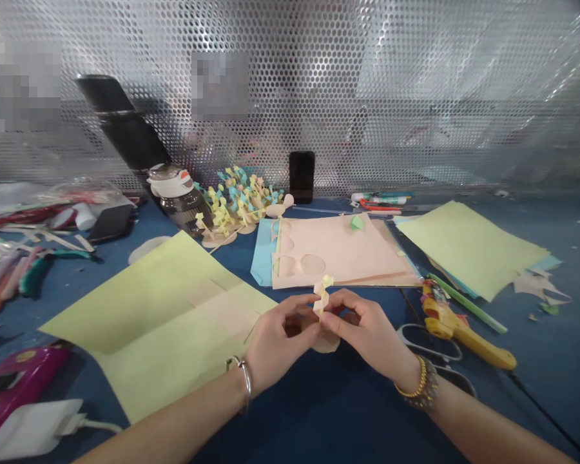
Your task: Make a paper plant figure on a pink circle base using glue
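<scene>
Between my two hands, near the middle of the view, stands a small paper decoration (321, 299), a zigzag strip in pale pink with yellow at its top. Under it a round pale paper base (327, 343) shows, partly covered by fingers. My left hand (290, 335) is closed in a pinch on the decoration's left side. From the right, my right hand (365, 325) pinches the same piece, thumb and forefinger low on it. Several similar yellow, blue and pink paper decorations (239, 200) stand in a cluster at the back.
A large yellow-green sheet (145, 328) lies at left. Ahead are pink paper (338, 245) with round cutouts and an upright phone (302, 175). Scissors (432, 341), a yellow glue gun (464, 335) with a cord and more sheets (473, 245) lie right; a dark jar (178, 203) stands left.
</scene>
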`<state>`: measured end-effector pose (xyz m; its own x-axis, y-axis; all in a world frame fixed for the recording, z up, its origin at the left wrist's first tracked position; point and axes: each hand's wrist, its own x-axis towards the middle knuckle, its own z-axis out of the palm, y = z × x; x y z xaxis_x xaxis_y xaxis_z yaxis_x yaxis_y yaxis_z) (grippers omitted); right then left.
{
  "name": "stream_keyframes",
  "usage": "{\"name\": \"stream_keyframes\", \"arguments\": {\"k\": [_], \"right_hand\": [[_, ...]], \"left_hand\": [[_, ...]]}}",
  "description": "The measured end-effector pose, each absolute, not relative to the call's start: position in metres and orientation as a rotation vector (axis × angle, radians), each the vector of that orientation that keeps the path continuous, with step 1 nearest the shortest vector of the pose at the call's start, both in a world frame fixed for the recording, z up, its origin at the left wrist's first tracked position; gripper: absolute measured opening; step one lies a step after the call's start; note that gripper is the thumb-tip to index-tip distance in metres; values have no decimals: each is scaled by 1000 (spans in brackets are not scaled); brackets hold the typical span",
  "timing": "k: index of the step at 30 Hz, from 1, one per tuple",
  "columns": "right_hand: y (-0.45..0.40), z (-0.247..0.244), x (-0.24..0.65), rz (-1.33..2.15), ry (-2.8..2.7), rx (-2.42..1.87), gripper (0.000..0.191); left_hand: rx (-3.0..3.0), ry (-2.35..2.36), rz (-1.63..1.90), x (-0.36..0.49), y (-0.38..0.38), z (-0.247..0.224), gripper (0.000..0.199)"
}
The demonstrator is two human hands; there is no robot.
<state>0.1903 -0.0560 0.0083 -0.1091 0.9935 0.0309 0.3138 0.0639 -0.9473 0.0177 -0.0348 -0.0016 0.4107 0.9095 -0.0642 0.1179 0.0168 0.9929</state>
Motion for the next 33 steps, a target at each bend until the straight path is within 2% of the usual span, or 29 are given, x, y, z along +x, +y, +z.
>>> {"name": "stream_keyframes", "arguments": {"k": [14,33], "right_hand": [[-60,6,184,1143,-1606,-1337,9],[-61,8,184,1132,-1620,-1355,5]], "left_hand": [[1472,1039,1011,12,-29,3,23],[1496,1021,981,12,-29,4,25]]}}
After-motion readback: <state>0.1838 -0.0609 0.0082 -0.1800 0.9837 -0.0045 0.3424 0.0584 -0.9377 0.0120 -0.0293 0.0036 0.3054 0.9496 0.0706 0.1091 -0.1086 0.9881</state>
